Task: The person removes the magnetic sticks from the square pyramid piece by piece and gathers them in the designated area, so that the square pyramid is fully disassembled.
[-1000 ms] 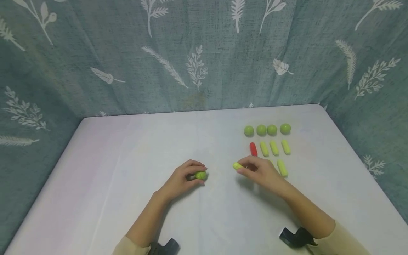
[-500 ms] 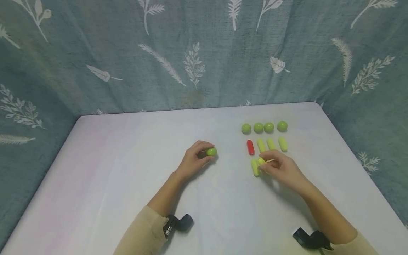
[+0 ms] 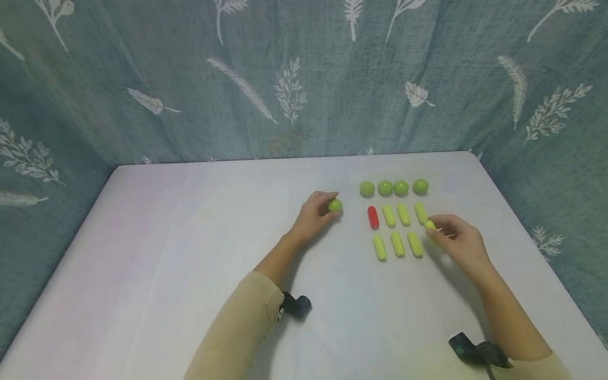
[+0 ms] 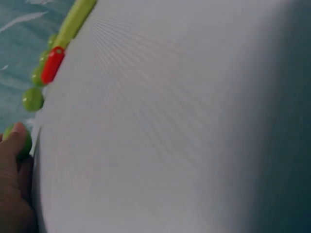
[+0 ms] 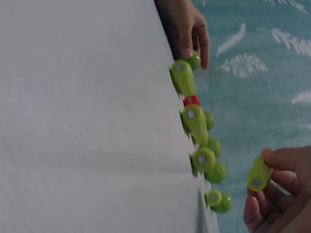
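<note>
In the head view my left hand (image 3: 311,219) holds a green ball (image 3: 335,205) between thumb and fingers, just left of a row of green balls (image 3: 385,188). My right hand (image 3: 458,237) pinches a stubby yellow-green cylinder (image 3: 429,225) at the right end of the cylinder rows. The right wrist view shows this held cylinder (image 5: 259,174) with a grey dot on its end. Below the balls lie a red cylinder (image 3: 373,217) and several yellow-green ones (image 3: 403,215). Nearer to me is another row of yellow-green cylinders (image 3: 397,244).
Everything lies on a table with a white cover (image 3: 190,253). Grey-green curtains (image 3: 190,105) with white leaf prints stand behind and at both sides. A black camera is strapped to each wrist.
My left hand has carried the green ball forward and right, toward the ball row. My right hand has moved right with its cylinder, uncovering the lower row of yellow-green cylinders.
</note>
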### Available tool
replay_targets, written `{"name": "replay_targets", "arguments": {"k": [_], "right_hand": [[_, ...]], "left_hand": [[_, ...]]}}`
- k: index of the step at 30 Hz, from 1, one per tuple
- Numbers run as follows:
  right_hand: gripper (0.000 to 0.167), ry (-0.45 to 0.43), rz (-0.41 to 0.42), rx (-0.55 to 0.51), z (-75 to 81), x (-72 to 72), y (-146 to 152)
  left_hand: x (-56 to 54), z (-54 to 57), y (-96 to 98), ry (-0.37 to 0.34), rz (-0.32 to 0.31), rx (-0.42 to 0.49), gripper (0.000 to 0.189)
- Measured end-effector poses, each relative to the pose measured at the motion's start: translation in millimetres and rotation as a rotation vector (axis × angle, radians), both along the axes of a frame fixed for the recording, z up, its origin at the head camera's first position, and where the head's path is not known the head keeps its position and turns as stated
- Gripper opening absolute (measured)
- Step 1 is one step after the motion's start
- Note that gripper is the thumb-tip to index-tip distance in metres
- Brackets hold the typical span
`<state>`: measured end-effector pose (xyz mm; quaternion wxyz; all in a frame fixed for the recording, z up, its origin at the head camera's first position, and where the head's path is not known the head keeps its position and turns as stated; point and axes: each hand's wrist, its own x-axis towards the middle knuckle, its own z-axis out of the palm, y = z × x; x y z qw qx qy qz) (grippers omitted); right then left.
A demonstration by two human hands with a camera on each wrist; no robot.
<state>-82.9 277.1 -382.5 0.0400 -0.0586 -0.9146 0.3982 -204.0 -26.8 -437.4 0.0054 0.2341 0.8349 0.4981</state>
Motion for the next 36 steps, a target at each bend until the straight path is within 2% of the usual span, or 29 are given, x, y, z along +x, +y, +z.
{"name": "replay_targets", "arguments": {"k": [4,8,11,15,23,30,36], "right_hand": [[0.045,-0.076,-0.052,0.002,-3.5,-1.8,12.1],[0.049,-0.131,-0.062,0.032,-8.8,-3.0,21.1],[0.051,-0.163,-0.074,0.037,-11.9,-2.8,23.9],[0.052,-0.197,-0.089,0.032,-13.5,-2.6,25.1],[0.053,-0.163,-0.084,0.048,-19.6,-6.1,20.8],[0.056,-0.149,-0.080,0.053,-21.0,-7.7,19.4],[0.057,-0.164,-0.074,0.048,-20.5,-4.7,19.8]], "left_hand": [[-5.9,-1.7,11.7,-0.032,0.044,-0.021,0.040],[-13.0,-2.0,24.1,-0.049,0.070,-0.037,0.040],[-19.3,-0.6,34.1,-0.047,0.084,-0.072,0.041],[-28.6,-0.7,46.9,-0.010,0.137,-0.123,0.041],[-36.5,7.2,54.6,0.008,0.242,-0.234,0.043],[-36.9,9.6,51.0,-0.006,0.257,-0.203,0.044],[-36.8,5.9,50.4,-0.013,0.242,-0.168,0.046]]}}
